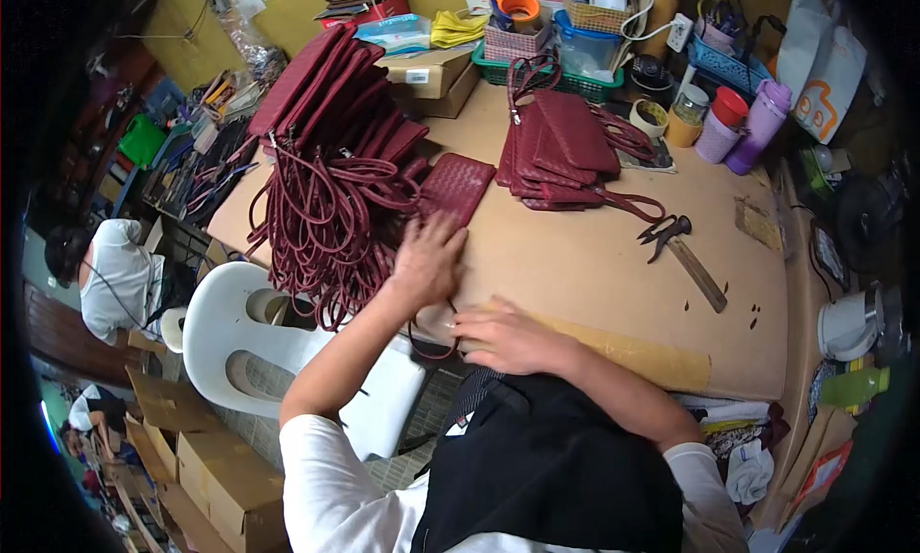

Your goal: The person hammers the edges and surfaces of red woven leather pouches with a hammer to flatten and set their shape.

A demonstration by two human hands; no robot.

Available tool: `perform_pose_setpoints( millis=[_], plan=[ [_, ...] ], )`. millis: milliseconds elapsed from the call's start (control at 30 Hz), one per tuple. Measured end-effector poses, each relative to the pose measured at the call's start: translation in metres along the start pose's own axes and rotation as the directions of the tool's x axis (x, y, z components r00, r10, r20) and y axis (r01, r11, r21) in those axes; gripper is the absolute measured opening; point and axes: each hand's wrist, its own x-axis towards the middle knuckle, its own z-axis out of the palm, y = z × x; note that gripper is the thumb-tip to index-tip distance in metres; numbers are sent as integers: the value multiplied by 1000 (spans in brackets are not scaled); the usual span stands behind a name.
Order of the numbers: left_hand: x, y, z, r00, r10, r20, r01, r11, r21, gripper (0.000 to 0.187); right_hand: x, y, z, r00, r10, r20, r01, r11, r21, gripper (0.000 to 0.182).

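Observation:
A dark red woven pouch (458,184) lies flat on the table, beside a tall heap of similar pouches (321,98). Over its near end rests my left hand (431,258), fingers stretched out and slightly blurred. At the table's front edge, my right hand (510,336) has its fingers bent around a thin dark red wrist strap (433,355), whose loop hangs below the edge. Motion blur softens the right thumb and fingertips. Many looped straps (321,222) spill from the heap to the left of my left hand. A smaller stack of pouches (561,150) sits further back.
A hammer (692,265) with a wooden handle lies at the right. Jars and tumblers (717,126), baskets (613,85) and boxes (446,83) line the back. A white plastic chair (230,333) stands left, near cardboard boxes (225,476). Another person (120,275) sits far left.

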Motion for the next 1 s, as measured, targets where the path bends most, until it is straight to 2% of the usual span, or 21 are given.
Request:
perform_pose_setpoints(
  millis=[33,100,133,167,233,267,333,367,433,467,533,567,633,667,700,733,867,900,933,967,1000],
  plan=[
    [2,-7,6,985,-145,88,150,987,-51,63,-15,-3,-23,997,-4,-77,-3,996,-91,31],
    [-13,-10,1,985,-155,75,146,983,112,61,-67,5,-61,904,48,-424,-211,914,-346,28],
    [-6,-12,1,995,-85,45,84,996,40,62,-98,19,-89,809,163,-565,-415,839,-352,31],
    [0,-12,-2,1000,-23,10,23,999,-28,62,-125,23,-119,700,261,-665,-625,674,-394,33],
    [22,14,-31,992,-102,-72,82,968,-235,61,-193,78,-131,546,210,-811,-830,264,-490,33],
    [37,20,-25,960,-46,-276,-51,941,-335,63,-209,82,-132,536,219,-815,-838,254,-483,33],
    [80,38,-16,942,-174,-288,-27,812,-583,80,-229,86,-133,440,527,-728,-893,343,-291,33],
    [102,45,-6,910,-275,-311,-18,722,-692,87,-234,88,-127,424,531,-734,-901,333,-279,33],
    [159,42,39,880,-459,-118,129,471,-873,101,-236,94,-117,401,425,-812,-907,307,-288,34],
    [164,55,28,866,-484,-131,180,543,-820,105,-238,95,-117,389,424,-818,-913,296,-281,34],
    [172,72,23,859,-499,-112,207,538,-817,105,-239,93,-118,324,237,-916,-917,316,-242,33],
    [173,81,22,845,-528,-88,247,529,-812,106,-240,91,-119,316,238,-919,-923,303,-238,33],
    [169,94,24,866,-494,-81,200,489,-849,105,-238,86,-128,207,246,-947,-974,148,-174,33],
    [170,100,33,875,-455,-165,63,444,-894,106,-242,89,-130,201,245,-948,-975,140,-171,33],
    [168,105,38,872,-420,-252,-76,392,-917,106,-245,92,-131,167,333,-928,-985,87,-146,33],
    [164,113,32,883,-396,-251,-98,367,-925,107,-246,93,-132,127,417,-900,-992,34,-124,33],
    [163,152,25,943,-254,-216,-118,351,-929,107,-217,90,-136,184,322,-929,-981,117,-154,32],
    [164,163,28,961,-181,-210,-144,319,-937,103,-207,94,-139,403,319,-857,-909,244,-337,32],
    [161,171,16,981,-73,-179,-134,412,-902,97,-200,98,-138,601,289,-745,-788,366,-495,32],
    [158,176,5,990,34,-134,-133,499,-856,91,-196,103,-134,599,290,-747,-790,364,-493,32],
    [156,179,-9,997,31,-66,-72,542,-837,61,-194,111,-129,632,344,-694,-765,417,-491,34]
  ],
)
